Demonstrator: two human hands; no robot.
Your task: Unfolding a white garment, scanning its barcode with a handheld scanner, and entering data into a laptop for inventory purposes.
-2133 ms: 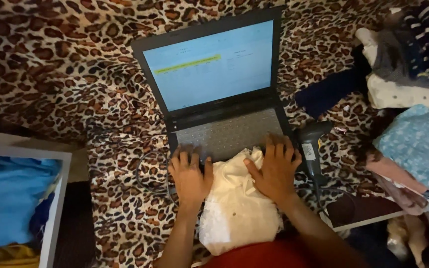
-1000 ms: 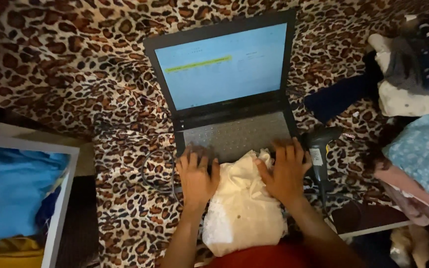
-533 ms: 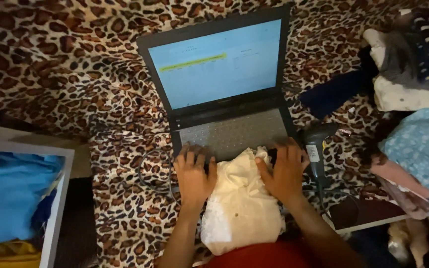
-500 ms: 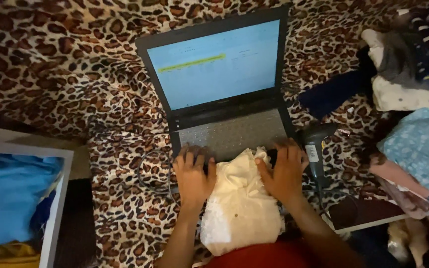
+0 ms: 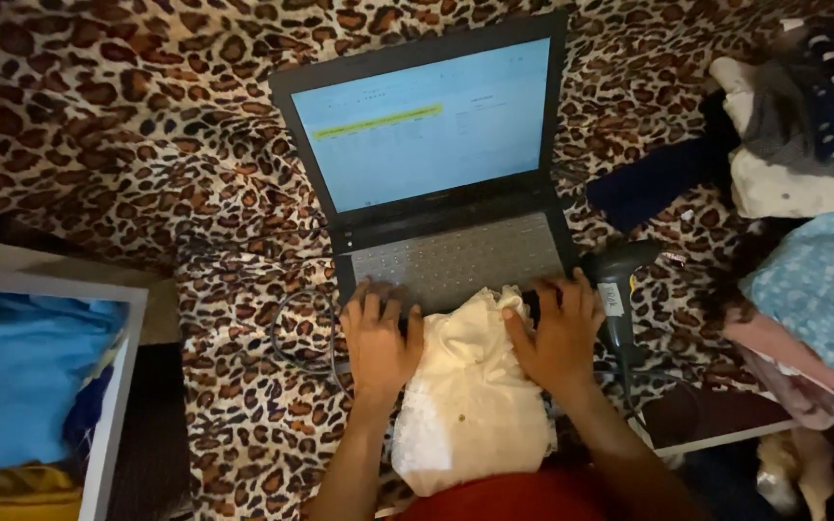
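Observation:
An open black laptop with a lit pale-blue screen sits on a leopard-print cover. My left hand rests fingers spread on the near left keys of its grey keyboard. My right hand lies the same way on the near right keys. Between my wrists a cream-white garment lies bunched over the laptop's front edge and my lap. Neither hand grips anything.
A black handheld scanner lies just right of my right hand, its cable looping near the laptop. Piled clothes fill the right side, a light blue spotted one below them. A white-rimmed bin with blue fabric stands at the left.
Only the view has shifted slightly. Both hands stay on the keyboard, fingers making small movements.

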